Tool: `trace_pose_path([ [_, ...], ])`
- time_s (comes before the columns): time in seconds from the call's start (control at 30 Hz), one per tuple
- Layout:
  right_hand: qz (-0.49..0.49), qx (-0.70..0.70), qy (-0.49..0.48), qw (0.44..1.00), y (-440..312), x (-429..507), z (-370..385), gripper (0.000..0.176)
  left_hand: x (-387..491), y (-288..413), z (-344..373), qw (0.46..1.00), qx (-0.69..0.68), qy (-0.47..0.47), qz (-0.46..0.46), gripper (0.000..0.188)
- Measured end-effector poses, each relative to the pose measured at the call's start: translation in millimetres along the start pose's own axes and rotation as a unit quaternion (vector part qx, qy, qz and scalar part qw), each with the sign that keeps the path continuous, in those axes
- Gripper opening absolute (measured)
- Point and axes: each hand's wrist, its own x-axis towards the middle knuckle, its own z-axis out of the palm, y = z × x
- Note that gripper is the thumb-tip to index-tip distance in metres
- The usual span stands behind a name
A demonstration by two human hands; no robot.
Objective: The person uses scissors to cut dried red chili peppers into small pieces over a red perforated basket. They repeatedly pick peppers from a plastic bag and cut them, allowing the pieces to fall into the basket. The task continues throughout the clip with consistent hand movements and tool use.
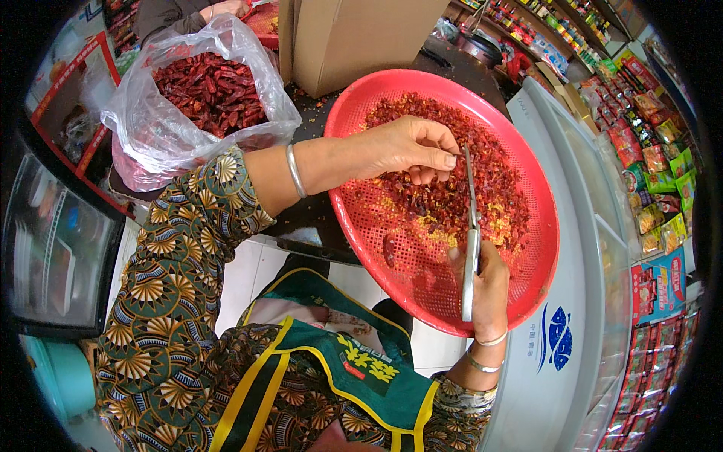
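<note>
My right hand [490,282] grips the metal handles of a pair of scissors [473,226], whose blades point away from me over a red plastic sieve basket [361,237]. Close to the blade tips, my left hand [421,150] has its thumb and fingertips pinched together. Anything between them is too small or hidden to make out. Cut dried red chilli pieces [452,121] lie below both hands, mixed with yellow seeds [443,234]. One longer dried chilli [389,250] rests on the bare mesh.
A clear plastic bag [186,133] of whole dried chillies [212,93] stands at the left. Behind the basket rises a cardboard box [361,45]. A white chest freezer [542,294] borders the right, beside hanging packets [655,158]. Another person's hand [229,8] shows at the top.
</note>
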Motion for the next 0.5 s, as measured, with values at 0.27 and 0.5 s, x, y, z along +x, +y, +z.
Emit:
trace_pose_path([
  [0.27, -0.001, 0.022, 0.013, 1.0, 8.9, 1.7, 1.9, 0.033, 3.6, 0.1, -4.9, 0.995, -0.09, 0.03, 0.016, 0.02],
  [0.5, 0.002, 0.006, -0.011, 1.0, 3.2, 0.3, 1.4, 0.034, 1.7, 3.9, -1.5, 0.999, -0.029, 0.023, 0.011, 0.019],
])
